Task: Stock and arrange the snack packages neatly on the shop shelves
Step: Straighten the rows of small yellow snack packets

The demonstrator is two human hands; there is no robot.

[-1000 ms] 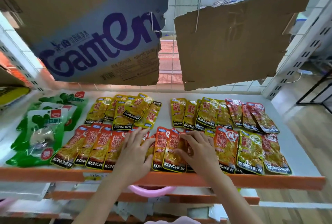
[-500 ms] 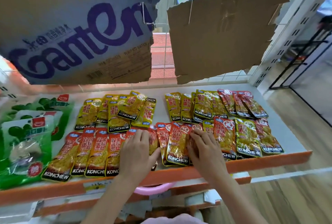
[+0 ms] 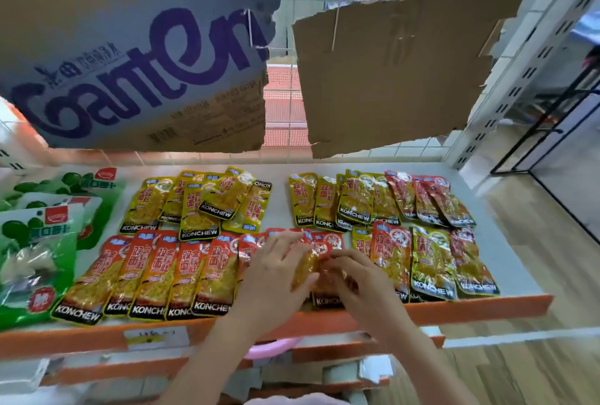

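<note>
While both hands (image 3: pixel 324 274) grip it, orange pack (image 3: pixel 319 261) lengthwise front-to-back

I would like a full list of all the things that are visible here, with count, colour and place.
orange Konchew packets: about seven, front row left and centre.
yellow Konchew packets: about six, back row left.
yellow and red packets: about eight, back row right.
mixed packets: about four, front row right.
green bags: several, far left.
shelf: one, white with orange edge.
Ganten cardboard: one, blue print, hanging upper left.
plain cardboard: one, brown, upper right.
left hand: on centre packets.
right hand: holding a centre packet.
</note>
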